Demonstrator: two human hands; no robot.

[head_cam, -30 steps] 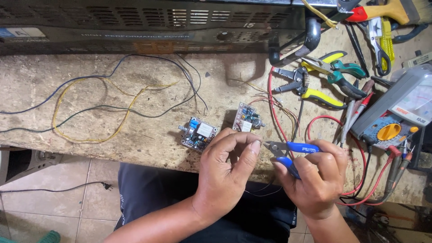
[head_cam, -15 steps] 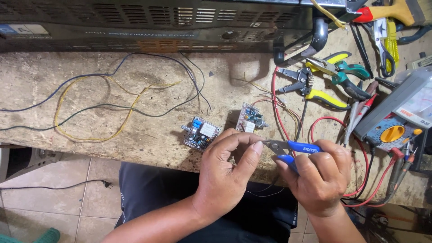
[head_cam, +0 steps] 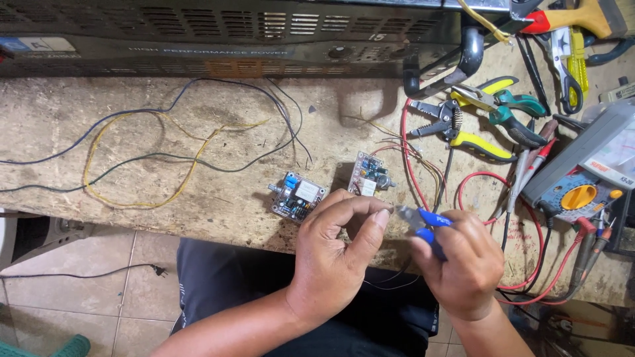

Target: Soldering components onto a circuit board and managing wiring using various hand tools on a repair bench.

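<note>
Hands lifted off bench; right hand (head_cam: pixel 458 264) grips blue-handled pliers (head_cam: pixel 423 221), left hand (head_cam: pixel 334 248) pinching at tip.

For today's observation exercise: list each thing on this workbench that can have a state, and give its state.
Left hand: fingertips pinched together on something too small to tell.
Right hand: gripping blue-handled cutters, tip at the left fingertips.
Yellow-handled wire stripper: lying open, untouched.
Two small circuit boards: flat on the bench.
Multimeter: lying down, leads attached.

The left hand (head_cam: pixel 334 258) hides whatever its fingertips pinch; the cutter tips (head_cam: pixel 405 213) are blurred.
</note>
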